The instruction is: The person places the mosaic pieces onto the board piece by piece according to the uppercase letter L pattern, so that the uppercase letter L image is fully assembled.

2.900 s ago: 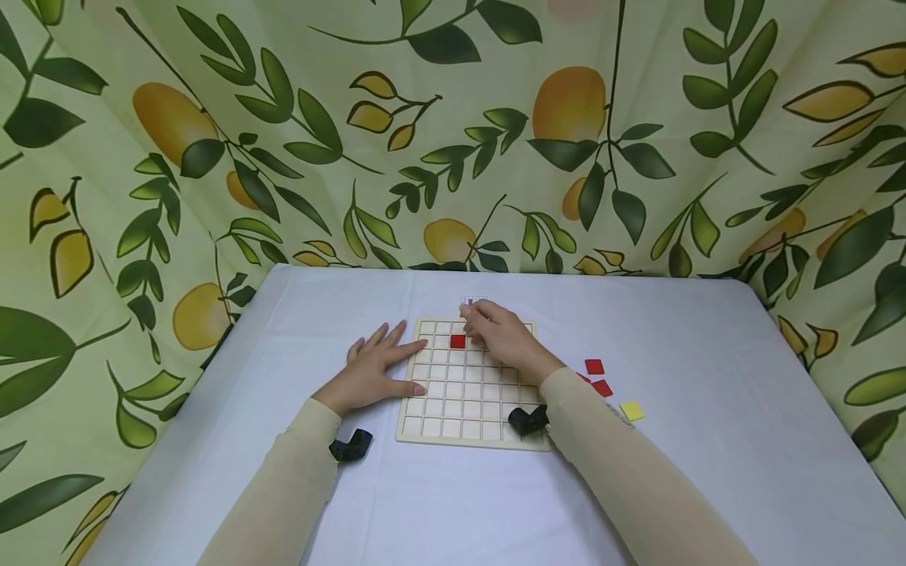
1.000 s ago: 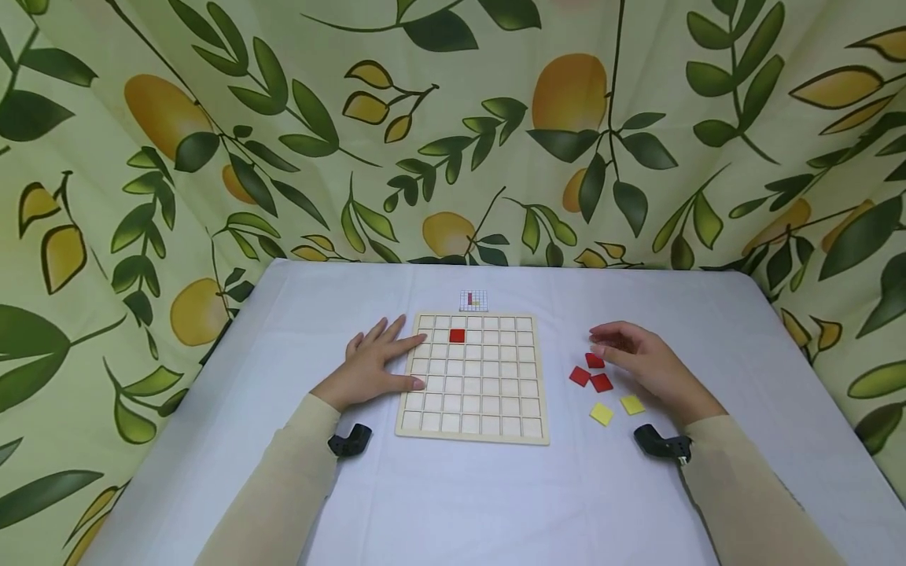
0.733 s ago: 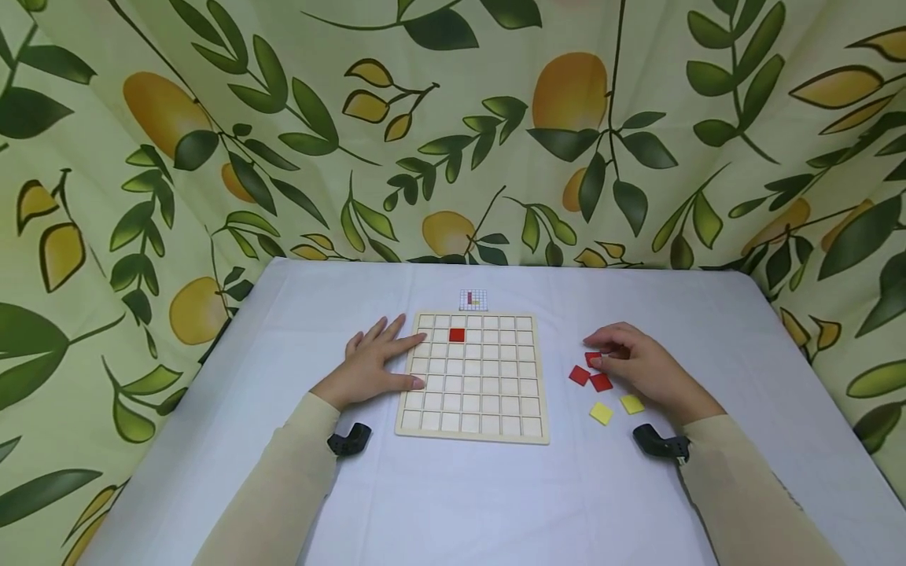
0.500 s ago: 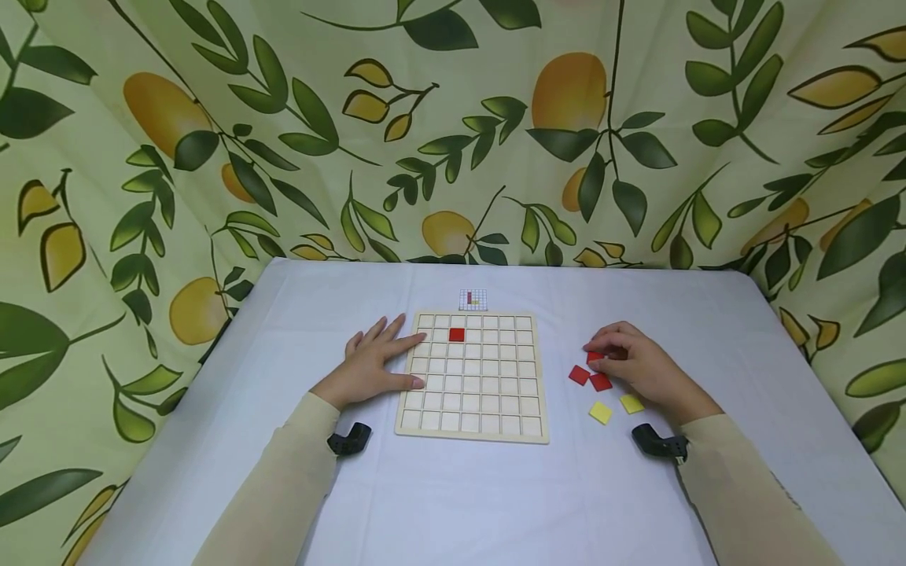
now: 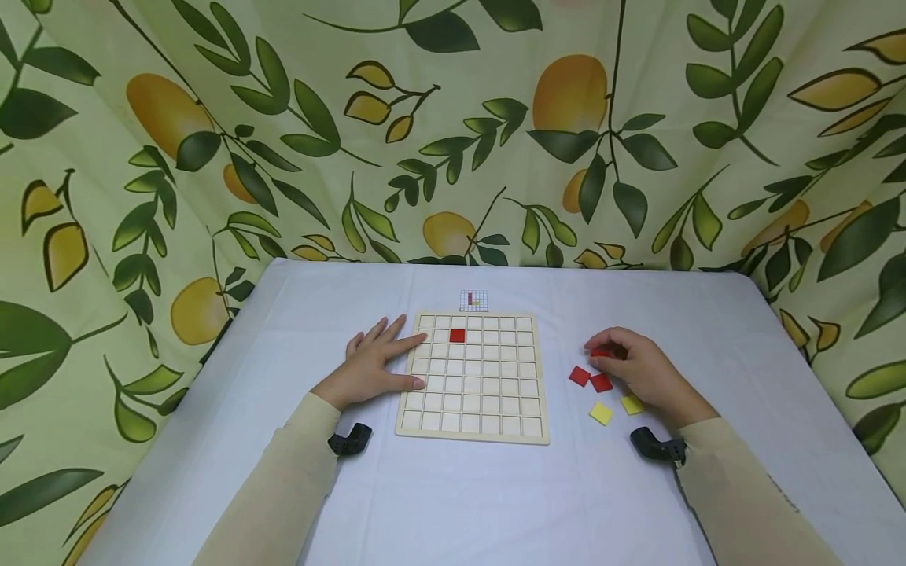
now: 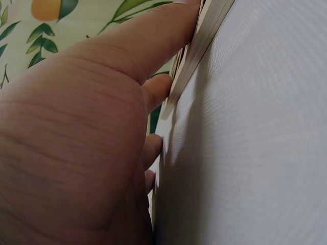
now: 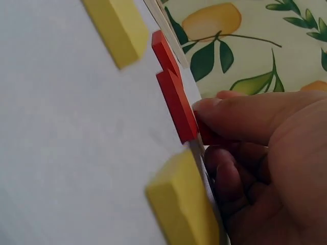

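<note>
My left hand (image 5: 371, 365) lies with fingers spread at the left edge of a pale wooden grid board (image 5: 470, 438), index fingertip and thumb on its rim. One red square tile (image 5: 457, 336) sits in a cell of the second row from the far side. To the right of the board, my right hand (image 5: 640, 365) pinches another red tile (image 7: 208, 133) between thumb and fingers, which partly cover it. Close below that hand lie two more red tiles (image 5: 580, 376) and two yellow tiles (image 5: 601, 413); the right wrist view shows them edge-on.
A small printed card (image 5: 473, 300) with a grid and coloured cells lies just beyond the board's far edge. White cloth (image 5: 283, 503) covers the table, and a leaf-and-fruit patterned curtain (image 5: 453, 157) hangs behind it.
My right hand has left the far part of the board and moved right to the loose tiles, where its fingers have taken hold of a red one. The left hand stays put.
</note>
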Action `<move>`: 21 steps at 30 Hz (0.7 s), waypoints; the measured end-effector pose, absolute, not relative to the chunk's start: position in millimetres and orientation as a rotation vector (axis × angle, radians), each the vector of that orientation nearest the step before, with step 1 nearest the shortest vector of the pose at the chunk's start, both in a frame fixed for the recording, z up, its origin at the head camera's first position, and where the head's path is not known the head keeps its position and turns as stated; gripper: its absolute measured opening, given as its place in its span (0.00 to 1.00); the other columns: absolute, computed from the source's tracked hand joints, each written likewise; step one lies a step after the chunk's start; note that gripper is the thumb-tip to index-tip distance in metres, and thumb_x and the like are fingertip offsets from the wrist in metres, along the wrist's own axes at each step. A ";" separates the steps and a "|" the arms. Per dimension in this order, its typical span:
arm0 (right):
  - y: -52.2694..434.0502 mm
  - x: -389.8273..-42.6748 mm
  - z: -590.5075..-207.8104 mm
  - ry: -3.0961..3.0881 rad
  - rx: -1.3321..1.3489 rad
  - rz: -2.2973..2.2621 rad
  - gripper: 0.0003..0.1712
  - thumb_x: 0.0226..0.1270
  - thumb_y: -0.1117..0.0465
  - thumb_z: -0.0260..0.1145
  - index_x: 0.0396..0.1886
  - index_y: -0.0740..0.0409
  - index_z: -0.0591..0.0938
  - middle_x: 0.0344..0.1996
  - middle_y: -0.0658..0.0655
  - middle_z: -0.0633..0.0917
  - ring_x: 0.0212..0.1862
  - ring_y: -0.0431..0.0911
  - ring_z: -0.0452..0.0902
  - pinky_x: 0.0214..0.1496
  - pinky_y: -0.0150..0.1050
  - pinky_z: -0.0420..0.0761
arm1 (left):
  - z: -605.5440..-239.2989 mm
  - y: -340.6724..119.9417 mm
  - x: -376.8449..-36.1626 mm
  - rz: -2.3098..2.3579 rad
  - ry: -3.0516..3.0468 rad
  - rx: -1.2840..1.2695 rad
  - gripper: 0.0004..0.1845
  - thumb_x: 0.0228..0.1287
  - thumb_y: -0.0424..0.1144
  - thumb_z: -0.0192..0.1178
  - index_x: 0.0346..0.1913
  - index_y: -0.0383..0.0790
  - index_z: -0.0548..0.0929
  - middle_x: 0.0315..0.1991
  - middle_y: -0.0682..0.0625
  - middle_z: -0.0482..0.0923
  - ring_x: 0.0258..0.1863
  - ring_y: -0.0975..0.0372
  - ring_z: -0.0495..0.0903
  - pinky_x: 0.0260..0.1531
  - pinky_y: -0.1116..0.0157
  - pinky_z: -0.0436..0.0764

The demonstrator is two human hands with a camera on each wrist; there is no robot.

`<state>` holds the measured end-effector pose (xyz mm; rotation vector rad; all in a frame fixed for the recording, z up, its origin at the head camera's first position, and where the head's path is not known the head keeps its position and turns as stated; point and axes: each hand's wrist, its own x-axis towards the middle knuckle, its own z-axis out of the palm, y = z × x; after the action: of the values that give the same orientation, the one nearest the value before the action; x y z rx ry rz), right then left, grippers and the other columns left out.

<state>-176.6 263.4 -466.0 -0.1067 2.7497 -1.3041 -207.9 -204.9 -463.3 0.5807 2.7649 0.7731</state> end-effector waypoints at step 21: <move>222.9 -161.0 -436.9 2.747 -0.308 -1.464 0.14 0.74 0.68 0.76 0.55 0.62 0.85 0.40 0.55 0.88 0.39 0.54 0.81 0.37 0.36 0.82 | -462.3 -204.7 -206.3 0.787 2.764 0.589 0.51 0.59 0.71 0.75 0.83 0.59 0.73 0.89 0.47 0.44 0.87 0.46 0.34 0.77 0.37 0.32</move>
<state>-161.0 222.9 -436.9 -0.3084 2.7470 -1.4641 -206.3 -204.7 -462.3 0.5886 2.7643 0.7871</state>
